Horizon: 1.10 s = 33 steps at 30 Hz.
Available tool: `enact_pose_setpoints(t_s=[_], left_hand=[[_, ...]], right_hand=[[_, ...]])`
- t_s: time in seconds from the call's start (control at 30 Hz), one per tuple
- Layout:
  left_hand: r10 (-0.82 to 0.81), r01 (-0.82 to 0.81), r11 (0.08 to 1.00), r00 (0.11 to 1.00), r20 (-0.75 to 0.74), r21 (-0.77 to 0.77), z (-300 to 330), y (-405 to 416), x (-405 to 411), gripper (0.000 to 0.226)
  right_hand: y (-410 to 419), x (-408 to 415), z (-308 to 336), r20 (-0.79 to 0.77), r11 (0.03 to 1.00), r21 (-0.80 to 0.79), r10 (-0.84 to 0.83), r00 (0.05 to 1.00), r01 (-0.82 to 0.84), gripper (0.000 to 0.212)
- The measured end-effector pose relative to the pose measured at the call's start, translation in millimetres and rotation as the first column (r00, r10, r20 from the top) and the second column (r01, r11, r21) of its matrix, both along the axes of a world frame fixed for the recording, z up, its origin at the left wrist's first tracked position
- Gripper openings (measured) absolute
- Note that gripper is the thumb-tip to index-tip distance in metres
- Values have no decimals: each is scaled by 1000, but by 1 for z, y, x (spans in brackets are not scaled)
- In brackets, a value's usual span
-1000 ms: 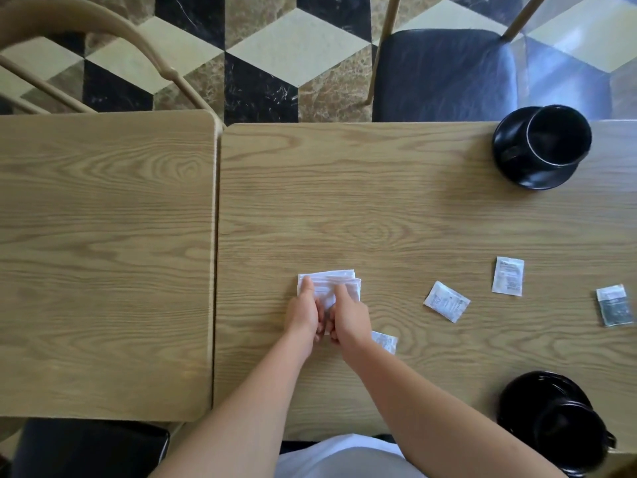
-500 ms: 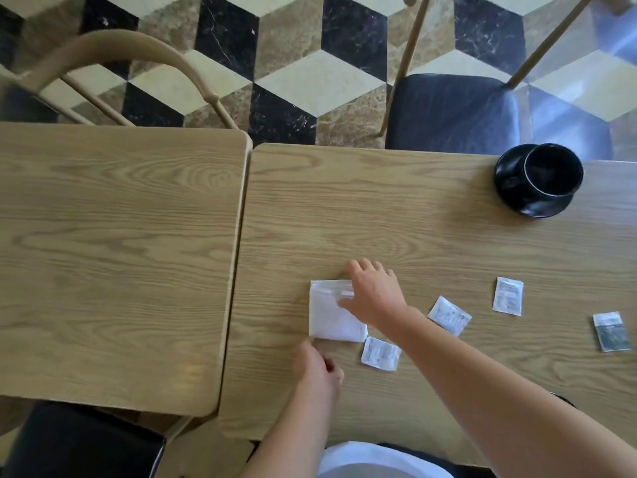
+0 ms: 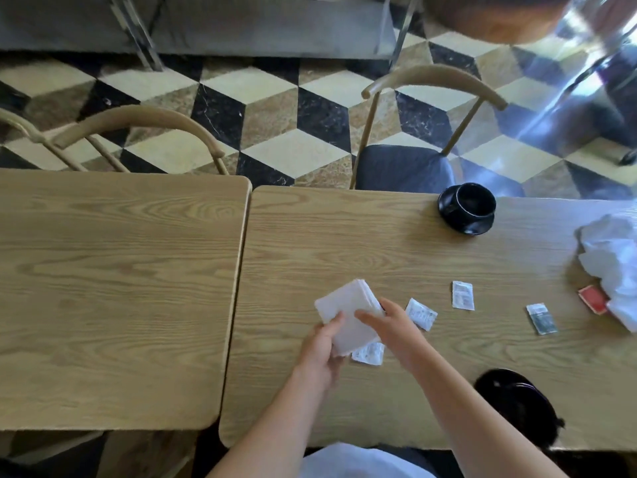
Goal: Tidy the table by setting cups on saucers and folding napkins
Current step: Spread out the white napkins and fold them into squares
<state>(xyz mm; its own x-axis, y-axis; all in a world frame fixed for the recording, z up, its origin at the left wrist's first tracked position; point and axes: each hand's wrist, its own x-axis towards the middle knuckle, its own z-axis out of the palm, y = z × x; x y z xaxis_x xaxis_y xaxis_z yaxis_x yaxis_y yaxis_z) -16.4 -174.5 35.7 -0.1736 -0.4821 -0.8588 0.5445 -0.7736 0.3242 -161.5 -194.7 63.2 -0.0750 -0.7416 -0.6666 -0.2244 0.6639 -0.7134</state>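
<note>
Holding the folded white paper napkin (image 3: 346,317) just below the middle of the frame, your left hand (image 3: 322,353) grips its near corner with thumb on top and fingers curled beneath, while your right hand (image 3: 396,327) pinches the right edge. The napkin looks lifted off the light oak-veneer table (image 3: 379,243), tilted, its layered edges fanned slightly at the upper right corner.

The main risk, as I judge it, is that stack of layers slipping apart: if either pinch loosens as you set it down, the fold will spring open and you will have to square it again. A small white paper sachet (image 3: 368,353) lies right under the napkin's near edge, so lowering the napkin there would trap it and leave the fold sitting crooked. Two more white sachets (image 3: 421,313) (image 3: 463,295) lie just right of your right hand; a sweep of that wrist could scatter them.

At the right edge of the frame a crumpled white napkin (image 3: 613,260) remains unfolded beside a small red packet (image 3: 593,299). The black ceramic cup on its black saucer (image 3: 467,208) sits at upper right, and a second black cup (image 3: 517,405) at lower right lies close to your right forearm, where an elbow drawn back could knock it.
</note>
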Motion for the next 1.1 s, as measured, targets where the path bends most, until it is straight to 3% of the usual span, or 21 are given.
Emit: enact_pose_setpoints(t_s=[0.1,0.23,0.47,0.6,0.77,1.0,1.1], left_hand=[[-180,197,972,974,134,-130,15,10,-15,25],[-377,431,886,884,275,-170,19,34,-36,12],[-528,601,789,770,359,-127,14,69,-60,22],[-566,656,750,699,437,-78,8,73,-73,22],[-573,667,745,632,521,10,-7,70,-97,23],[-571,656,748,562,599,98,-18,76,-123,9],[-583,653,749,567,582,114,-24,78,-130,32]], right_hand=[[50,-22,9,10,979,15,-204,979,203,9],[107,-46,7,-2,931,85,-355,935,354,15],[157,-64,-1,-39,852,80,-516,856,518,26],[165,-72,-13,-172,859,67,-491,854,507,19],[156,-86,-23,-391,933,95,-285,875,346,9],[141,-98,-33,-352,959,215,-100,931,185,26],[138,-104,-36,-322,950,258,-88,943,177,33]])
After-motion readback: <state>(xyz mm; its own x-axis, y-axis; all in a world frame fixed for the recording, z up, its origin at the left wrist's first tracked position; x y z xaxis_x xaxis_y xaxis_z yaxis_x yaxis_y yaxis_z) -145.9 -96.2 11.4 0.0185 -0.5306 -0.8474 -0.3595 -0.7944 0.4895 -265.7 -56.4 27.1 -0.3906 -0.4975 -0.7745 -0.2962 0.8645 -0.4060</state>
